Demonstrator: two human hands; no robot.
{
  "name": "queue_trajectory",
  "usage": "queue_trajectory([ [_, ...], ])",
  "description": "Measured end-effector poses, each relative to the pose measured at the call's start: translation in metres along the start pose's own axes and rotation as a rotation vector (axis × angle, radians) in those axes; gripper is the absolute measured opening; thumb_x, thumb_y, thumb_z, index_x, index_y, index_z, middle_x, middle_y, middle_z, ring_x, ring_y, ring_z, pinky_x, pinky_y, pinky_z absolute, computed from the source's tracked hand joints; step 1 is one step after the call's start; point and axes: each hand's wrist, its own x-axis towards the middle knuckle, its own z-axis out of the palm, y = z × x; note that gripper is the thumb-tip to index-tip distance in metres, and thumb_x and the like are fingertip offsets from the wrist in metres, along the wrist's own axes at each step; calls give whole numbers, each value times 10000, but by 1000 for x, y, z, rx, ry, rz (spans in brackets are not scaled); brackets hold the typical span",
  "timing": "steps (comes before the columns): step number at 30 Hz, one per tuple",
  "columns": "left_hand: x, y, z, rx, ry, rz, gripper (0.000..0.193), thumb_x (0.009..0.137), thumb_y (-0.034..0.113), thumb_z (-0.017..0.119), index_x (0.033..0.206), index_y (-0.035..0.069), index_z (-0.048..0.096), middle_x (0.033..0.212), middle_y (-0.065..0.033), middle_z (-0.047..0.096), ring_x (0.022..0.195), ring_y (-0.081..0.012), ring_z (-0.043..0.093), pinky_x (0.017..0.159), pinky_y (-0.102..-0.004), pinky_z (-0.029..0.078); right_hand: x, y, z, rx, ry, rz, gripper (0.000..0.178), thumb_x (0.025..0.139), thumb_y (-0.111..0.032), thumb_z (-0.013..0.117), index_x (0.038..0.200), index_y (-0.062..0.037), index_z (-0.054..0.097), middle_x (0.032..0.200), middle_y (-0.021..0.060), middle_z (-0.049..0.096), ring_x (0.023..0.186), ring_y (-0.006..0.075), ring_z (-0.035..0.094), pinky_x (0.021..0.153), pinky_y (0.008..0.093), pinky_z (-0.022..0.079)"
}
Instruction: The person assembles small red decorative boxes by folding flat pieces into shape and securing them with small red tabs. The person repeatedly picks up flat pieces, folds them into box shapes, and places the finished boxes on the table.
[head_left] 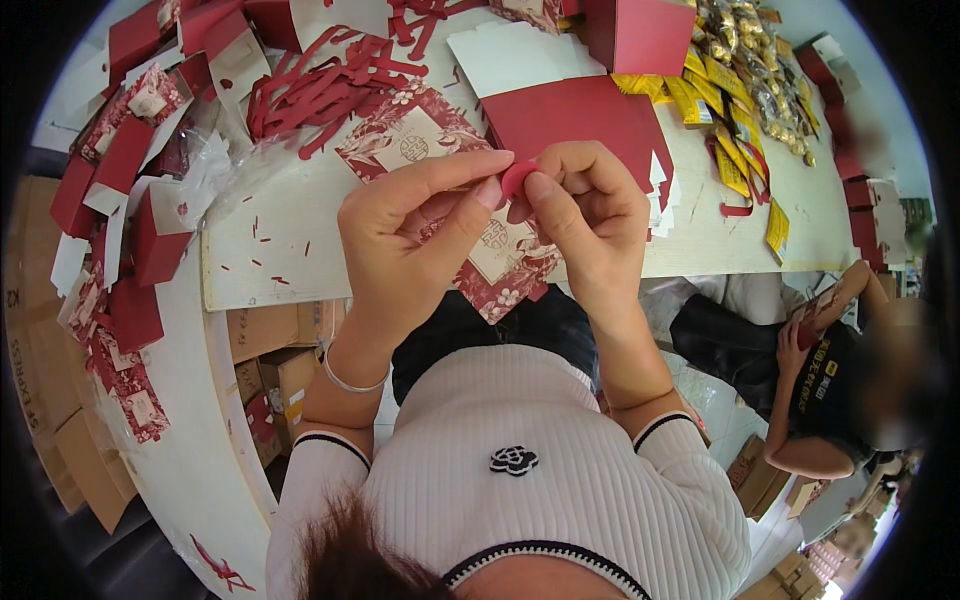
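Red and round, a small disc (516,178) is held over the floral card (497,245), pinched by thumb and forefinger of the right hand (595,215). I see the left hand (400,225) beside it, fingertips narrowly parted; whether they grip I can't tell. On my feed the card's lower corner juts past the near edge of the table (300,220). Left of the card I have bare room dotted with scraps (279,280); farther beyond, ribbons (330,90) crowd close.

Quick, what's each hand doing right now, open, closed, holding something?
Left hand: fingers bent, tips near the red disc; can't tell whether it holds anything.
Right hand: closed, pinching the red disc.
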Motion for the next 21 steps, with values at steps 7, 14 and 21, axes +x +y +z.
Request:
queue_trajectory([
  [7,-4,-1,1,107,21,39,150,782,-20,600,929,-39,627,807,-84,647,744,-103,615,658,-201,501,-2,5,-2,-173,-22,-69,81,795,11,578,856,5,524,739,36,561,660,66,524,591,189,413],
  [14,-18,1,3,216,131,165,145,774,-22,606,918,-27,615,833,-85,642,736,-120,621,657,-199,511,0,9,0,-428,-16,-409,180,714,41,631,884,-16,622,820,74,558,744,123,516,575,218,413],
  [21,-37,2,-62,364,-108,-499,226,881,168,511,976,-35,539,825,-112,612,672,-123,584,599,-236,500,21,23,-18,-605,-40,-379,104,723,41,594,820,2,593,819,90,575,748,191,543,639,268,433],
])
